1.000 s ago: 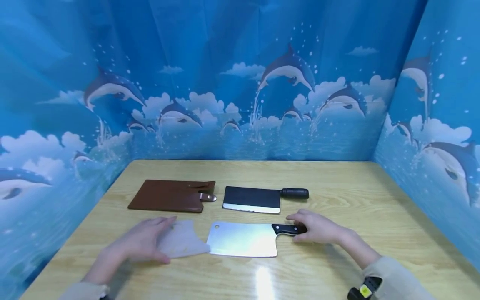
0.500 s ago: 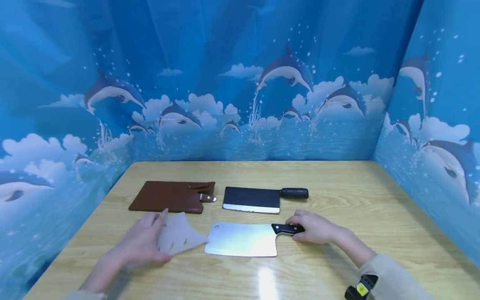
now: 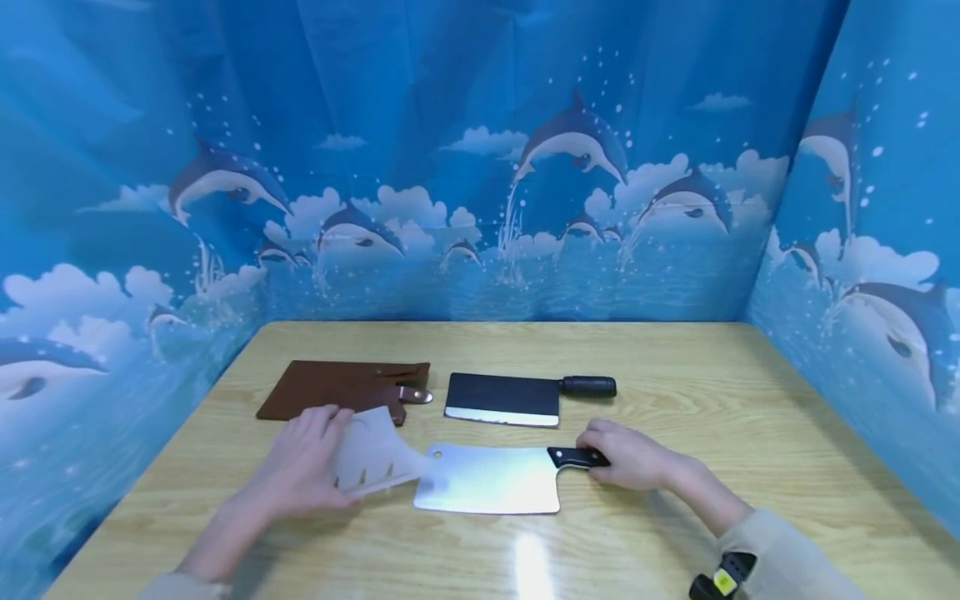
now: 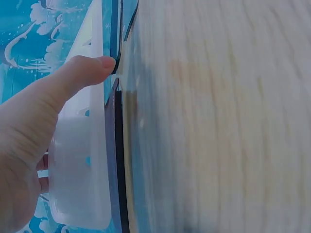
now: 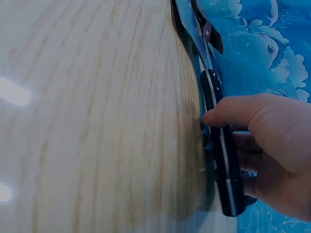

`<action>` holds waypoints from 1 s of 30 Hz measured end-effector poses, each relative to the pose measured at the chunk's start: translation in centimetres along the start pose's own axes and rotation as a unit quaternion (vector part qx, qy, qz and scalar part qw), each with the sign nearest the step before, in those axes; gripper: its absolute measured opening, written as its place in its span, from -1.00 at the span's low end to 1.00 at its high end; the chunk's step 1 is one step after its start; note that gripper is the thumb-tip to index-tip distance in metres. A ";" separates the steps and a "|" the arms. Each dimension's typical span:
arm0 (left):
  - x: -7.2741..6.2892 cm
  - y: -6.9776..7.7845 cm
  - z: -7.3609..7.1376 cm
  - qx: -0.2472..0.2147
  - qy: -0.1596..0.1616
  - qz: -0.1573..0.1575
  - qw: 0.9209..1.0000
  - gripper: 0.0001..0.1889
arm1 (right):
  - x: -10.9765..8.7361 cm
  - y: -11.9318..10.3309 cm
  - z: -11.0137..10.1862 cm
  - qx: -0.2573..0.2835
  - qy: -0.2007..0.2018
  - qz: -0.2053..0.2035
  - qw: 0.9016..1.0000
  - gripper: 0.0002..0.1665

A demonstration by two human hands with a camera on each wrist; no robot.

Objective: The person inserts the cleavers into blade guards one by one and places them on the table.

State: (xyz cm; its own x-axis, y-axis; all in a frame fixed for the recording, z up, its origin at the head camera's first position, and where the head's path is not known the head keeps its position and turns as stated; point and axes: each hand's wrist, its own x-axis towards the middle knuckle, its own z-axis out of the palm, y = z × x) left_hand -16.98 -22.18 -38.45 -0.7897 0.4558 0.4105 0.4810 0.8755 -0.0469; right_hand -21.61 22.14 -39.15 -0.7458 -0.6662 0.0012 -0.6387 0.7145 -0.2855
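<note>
My left hand (image 3: 303, 467) holds a translucent white plastic blade guard (image 3: 375, 450) with small slots, fingers behind and thumb in front in the left wrist view. The guard is tilted, and its right tip meets the left end of a shiny cleaver (image 3: 487, 479). Whether the blade is inside the guard there, I cannot tell. At the cleaver's other end, my right hand (image 3: 630, 454) grips the black riveted handle (image 5: 223, 150), thumb on one side and fingers on the other. The blade lies flat, low at the table.
Behind the guard lies a brown leather sheath (image 3: 337, 387) with a snap strap. A second cleaver (image 3: 502, 396), dark-bladed with a black handle, lies behind the shiny one. A dolphin-print curtain (image 3: 480, 167) borders the wooden table (image 3: 675, 367) at the back and sides.
My left hand has lifted and tilted the blade guard, shifting it away from me and slightly right. The right hand and its cleaver have barely moved.
</note>
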 end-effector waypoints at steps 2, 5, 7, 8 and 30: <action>0.2 0.2 0.0 -0.002 -0.004 0.000 1.000 0.12 | -0.1 0.0 -0.1 0.013 0.002 0.007 1.000 -0.68; 0.7 0.3 0.1 -0.003 -0.015 -0.001 1.000 0.13 | -0.4 0.2 -0.4 0.035 0.007 0.022 0.999 -0.68; 1.1 0.4 0.1 0.000 -0.028 -0.001 1.000 0.14 | -0.6 0.3 -0.5 0.041 0.011 0.033 0.999 -0.70; 1.3 0.5 0.1 0.002 -0.035 -0.001 0.999 0.15 | -0.7 0.5 -0.6 0.039 0.013 0.038 0.998 -0.72; 4.6 2.6 1.0 -0.020 -0.063 0.042 0.997 0.18 | -2.3 2.2 -2.1 -0.020 0.187 0.126 0.974 -0.63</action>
State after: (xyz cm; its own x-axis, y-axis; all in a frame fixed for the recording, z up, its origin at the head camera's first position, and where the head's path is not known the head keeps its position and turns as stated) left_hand -19.77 -17.62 -37.56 -0.7865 0.5455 0.2896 0.5596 0.8278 -0.0394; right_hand -21.74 25.68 -37.79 -0.8921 -0.3495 0.2864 -0.4275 0.8580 -0.2848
